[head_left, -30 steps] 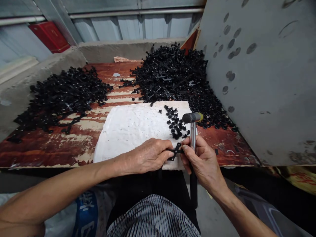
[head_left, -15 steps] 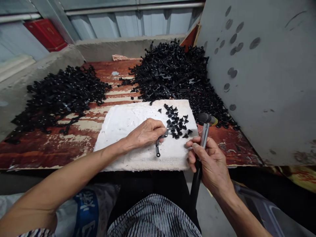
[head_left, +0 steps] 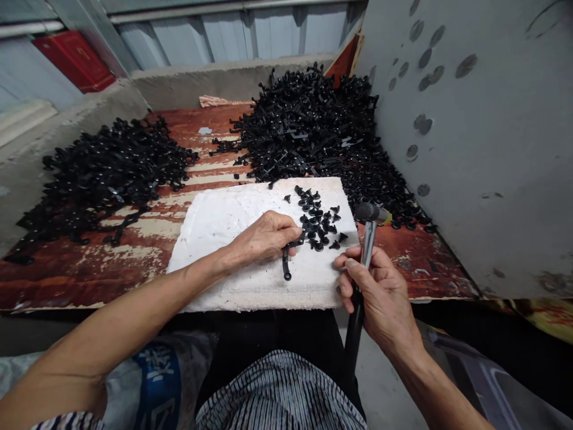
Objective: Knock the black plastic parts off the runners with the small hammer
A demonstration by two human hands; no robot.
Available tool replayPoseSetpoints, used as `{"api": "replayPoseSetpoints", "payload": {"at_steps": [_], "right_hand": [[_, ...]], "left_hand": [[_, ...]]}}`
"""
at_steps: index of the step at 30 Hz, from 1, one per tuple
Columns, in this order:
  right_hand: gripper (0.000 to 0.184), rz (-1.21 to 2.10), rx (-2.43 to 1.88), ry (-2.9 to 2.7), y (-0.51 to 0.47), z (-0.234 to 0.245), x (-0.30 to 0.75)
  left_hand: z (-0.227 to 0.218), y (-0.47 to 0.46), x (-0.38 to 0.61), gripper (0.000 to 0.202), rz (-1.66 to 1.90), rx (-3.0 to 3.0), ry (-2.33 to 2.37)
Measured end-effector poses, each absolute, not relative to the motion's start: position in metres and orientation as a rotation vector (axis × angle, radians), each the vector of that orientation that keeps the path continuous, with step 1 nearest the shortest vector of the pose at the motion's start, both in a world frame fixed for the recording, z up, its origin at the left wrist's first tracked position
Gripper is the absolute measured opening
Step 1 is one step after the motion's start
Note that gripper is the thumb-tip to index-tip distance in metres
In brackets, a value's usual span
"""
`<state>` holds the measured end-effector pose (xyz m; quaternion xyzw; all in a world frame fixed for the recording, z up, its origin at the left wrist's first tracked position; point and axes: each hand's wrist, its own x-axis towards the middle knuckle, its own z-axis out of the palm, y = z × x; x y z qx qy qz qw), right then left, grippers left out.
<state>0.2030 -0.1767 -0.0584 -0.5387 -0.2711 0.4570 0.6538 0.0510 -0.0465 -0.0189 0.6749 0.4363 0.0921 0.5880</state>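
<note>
My left hand (head_left: pixel 268 236) is closed on a black jointed link piece (head_left: pixel 286 266), pinched between thumb and fingers above a white foam slab (head_left: pixel 233 286). One arm of the piece hangs down with a round end. Just right of those fingertips lies a cluster of small black flat-headed plugs (head_left: pixel 319 230). My right hand (head_left: pixel 380 286) grips a hammer (head_left: pixel 367 239) by its upper handle, at the slab's right edge. The hammer stands upright, its dark head above the hand and its black handle pointing down. The part of the link piece under my left fingers is hidden.
A large heap of black parts (head_left: pixel 308 125) covers the back right of the worn red-brown table (head_left: pixel 54 280). Another black heap (head_left: pixel 111 167) is at the left. A grey panel (head_left: pixel 474 149) bounds the right side. A red box (head_left: pixel 74 60) sits at back left.
The link piece in my left hand has turned a little, and less of its upper part shows beside the fingertips. My right hand keeps its hold on the hammer. The view has shifted slightly.
</note>
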Motion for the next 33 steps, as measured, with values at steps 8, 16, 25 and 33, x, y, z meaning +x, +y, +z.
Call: {"api": "replayPoseSetpoints", "payload": {"at_steps": [8,16,25,33], "right_hand": [[0.029,1.043,-1.216,-0.614,-0.177,-0.058,0.203],[0.029,1.047,-1.241,-0.641,-0.178,-0.059,0.204],[0.031,1.136,-1.352,-0.926,-0.185,-0.047,0.219],[0.045,0.399,-1.548,-1.585,-0.188,-0.038,0.242]], "left_hand": [[-0.011,-0.051,0.055,0.028,0.220,1.587,1.079],[-0.010,-0.053,0.058,0.032,0.221,1.597,1.090],[-0.005,-0.052,0.056,0.031,0.203,1.737,1.049],[-0.013,-0.045,0.054,0.029,0.219,1.875,0.978]]}}
